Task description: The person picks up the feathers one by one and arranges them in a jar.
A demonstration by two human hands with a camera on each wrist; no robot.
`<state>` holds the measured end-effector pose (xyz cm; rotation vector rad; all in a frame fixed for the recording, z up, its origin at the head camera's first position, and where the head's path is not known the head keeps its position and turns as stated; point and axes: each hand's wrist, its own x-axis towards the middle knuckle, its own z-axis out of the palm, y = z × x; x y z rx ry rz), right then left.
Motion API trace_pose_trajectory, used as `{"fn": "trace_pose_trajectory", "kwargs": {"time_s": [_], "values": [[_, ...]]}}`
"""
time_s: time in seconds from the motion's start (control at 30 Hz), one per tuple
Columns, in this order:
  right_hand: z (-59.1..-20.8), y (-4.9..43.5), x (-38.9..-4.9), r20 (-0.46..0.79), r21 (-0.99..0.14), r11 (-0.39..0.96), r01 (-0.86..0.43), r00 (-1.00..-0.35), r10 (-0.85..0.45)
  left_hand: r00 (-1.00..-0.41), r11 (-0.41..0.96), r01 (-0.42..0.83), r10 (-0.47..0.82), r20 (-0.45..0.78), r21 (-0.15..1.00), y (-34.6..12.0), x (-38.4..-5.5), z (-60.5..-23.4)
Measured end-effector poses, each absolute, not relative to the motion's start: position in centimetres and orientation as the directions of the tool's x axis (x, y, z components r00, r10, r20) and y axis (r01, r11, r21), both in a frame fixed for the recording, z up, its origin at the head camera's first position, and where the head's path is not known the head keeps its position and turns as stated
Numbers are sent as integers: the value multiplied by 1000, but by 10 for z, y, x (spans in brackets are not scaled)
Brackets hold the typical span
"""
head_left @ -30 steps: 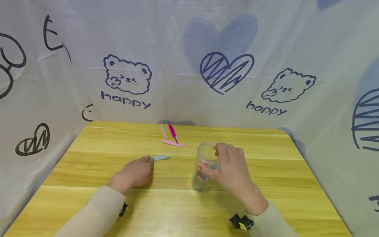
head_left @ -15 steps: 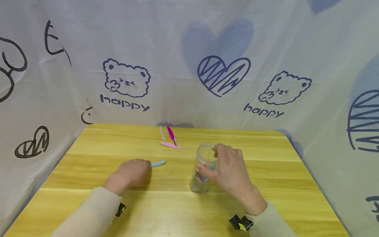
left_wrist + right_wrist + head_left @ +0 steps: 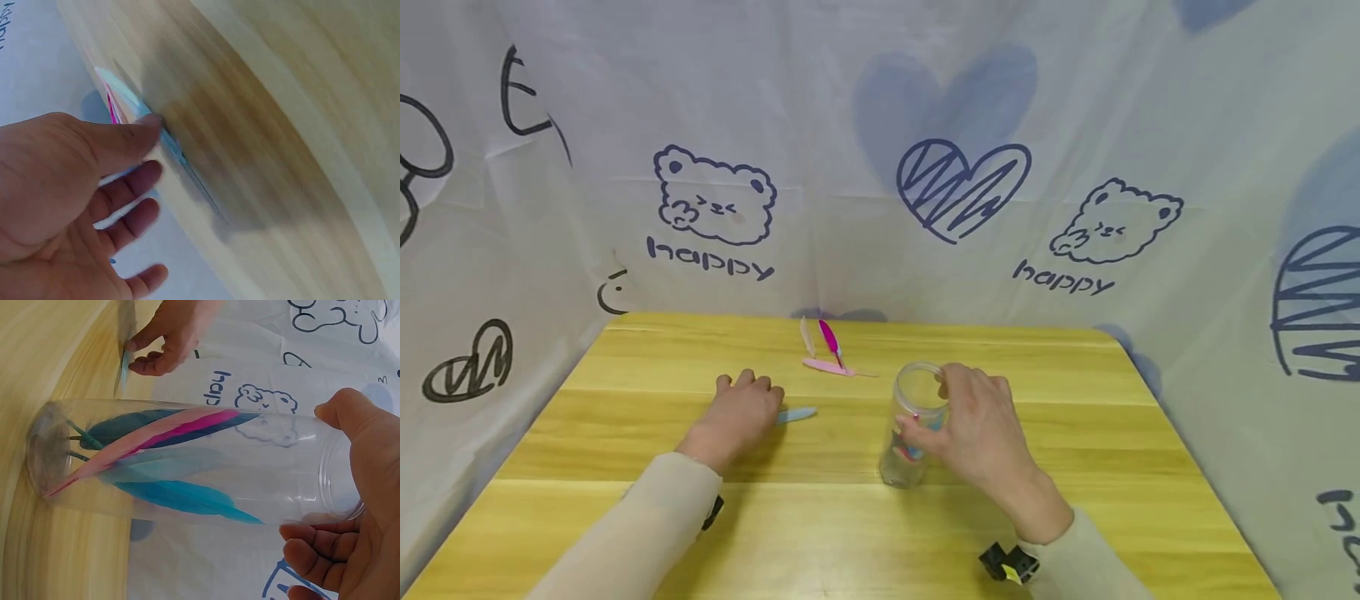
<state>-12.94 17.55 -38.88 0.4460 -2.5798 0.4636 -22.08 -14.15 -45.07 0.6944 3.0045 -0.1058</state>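
My left hand [image 3: 737, 417] is low over the left-middle of the table. Its thumb and a finger pinch a light blue feather [image 3: 797, 414]; in the left wrist view the quill of this feather [image 3: 203, 187] points away past the thumb tip, while the other fingers are loosely bent. My right hand [image 3: 988, 429] grips a clear plastic jar [image 3: 898, 462] near its open rim, thumb on one side and fingers on the other. The jar stands upright on the table. Inside it, in the right wrist view, lean several feathers: blue [image 3: 181, 497], dark teal, pink and magenta.
Near the table's back edge lie a magenta feather [image 3: 829, 337], a pink feather [image 3: 826, 367] and a pale feather [image 3: 807, 337]. The wood-grain table [image 3: 820, 533] is bordered by a white printed cloth [image 3: 842, 258] behind and at both sides.
My left hand has shifted slightly left and its outer fingers have lifted; the light blue feather has moved slightly left and nearer me. The right hand keeps its hold on the jar.
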Motion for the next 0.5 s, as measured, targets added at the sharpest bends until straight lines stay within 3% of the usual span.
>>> {"fn": "trace_pose_trajectory", "kwargs": {"time_s": [0.5], "values": [[-392,172,-132,541,-212,886,-413,-804,-245,-883,883,463,451,-134,-77,-147,-218,-453]]}}
